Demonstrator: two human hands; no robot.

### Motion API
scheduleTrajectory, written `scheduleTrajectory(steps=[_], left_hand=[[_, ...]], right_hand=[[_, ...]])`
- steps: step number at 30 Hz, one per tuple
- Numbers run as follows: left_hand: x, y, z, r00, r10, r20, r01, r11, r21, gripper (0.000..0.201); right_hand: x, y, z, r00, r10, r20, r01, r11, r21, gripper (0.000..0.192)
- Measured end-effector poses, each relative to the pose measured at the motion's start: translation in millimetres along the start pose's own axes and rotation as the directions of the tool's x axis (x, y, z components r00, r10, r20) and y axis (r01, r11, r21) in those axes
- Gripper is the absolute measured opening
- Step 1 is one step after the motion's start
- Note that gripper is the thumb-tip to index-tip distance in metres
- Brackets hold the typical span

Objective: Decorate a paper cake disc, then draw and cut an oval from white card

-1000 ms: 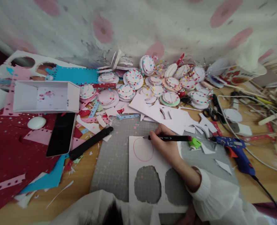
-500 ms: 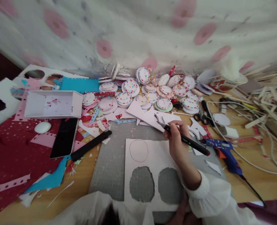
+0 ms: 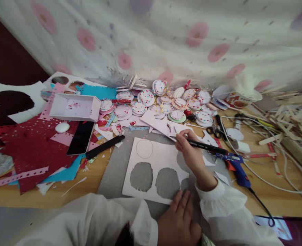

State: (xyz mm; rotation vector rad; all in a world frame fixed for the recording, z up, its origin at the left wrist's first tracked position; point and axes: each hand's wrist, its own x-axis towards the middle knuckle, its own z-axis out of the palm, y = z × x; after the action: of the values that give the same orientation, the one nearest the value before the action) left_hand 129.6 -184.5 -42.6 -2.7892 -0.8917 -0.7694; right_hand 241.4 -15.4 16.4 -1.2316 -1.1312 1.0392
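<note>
My right hand (image 3: 193,155) is closed round a black marker pen (image 3: 208,146) with lettering on its barrel, its tip pointing to the left. It hovers over the upper right of a white card (image 3: 163,152). A thin red circle is drawn at the card's upper left, and below it are two ragged round holes. My left hand (image 3: 175,218) lies flat, fingers stretched forward, with the fingertips at the card's lower edge. Beneath the card is a grey cutting mat (image 3: 112,171).
Small layered paper discs with coloured dots (image 3: 145,98) crowd the back. To the left are a white box (image 3: 74,106), a phone (image 3: 81,138), a black bar-shaped tool (image 3: 104,147) and red paper (image 3: 30,150). Rightward lie a blue glue gun (image 3: 239,171), scissors (image 3: 213,131), cables and wooden sticks (image 3: 291,119).
My left hand has come into fuller view at the card's lower edge. The card is turned slightly and sits further left in view. The camera view has shifted; my right hand still holds the marker pen.
</note>
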Motion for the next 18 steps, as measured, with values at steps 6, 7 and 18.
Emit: scheduleTrajectory(steps=[6,7,18], left_hand=[[1.7,16.5,14.1,0.993,-0.113,-0.046,0.114,0.993,0.028,0.032],[1.0,16.8,14.8,0.997,-0.069,-0.043,0.070,0.997,0.029,0.030],[3.8,14.4,31.1,0.977,0.107,-0.184,-0.096,0.993,0.065,0.029]], right_hand=[[-4.9,18.0,27.4,0.967,0.141,0.213,-0.152,0.988,0.037,0.027],[-6.8,18.9,30.7,0.965,0.146,0.217,-0.153,0.988,0.016,0.026],[-0.9,15.1,43.7,0.978,0.112,0.174,-0.084,0.983,-0.165,0.023]])
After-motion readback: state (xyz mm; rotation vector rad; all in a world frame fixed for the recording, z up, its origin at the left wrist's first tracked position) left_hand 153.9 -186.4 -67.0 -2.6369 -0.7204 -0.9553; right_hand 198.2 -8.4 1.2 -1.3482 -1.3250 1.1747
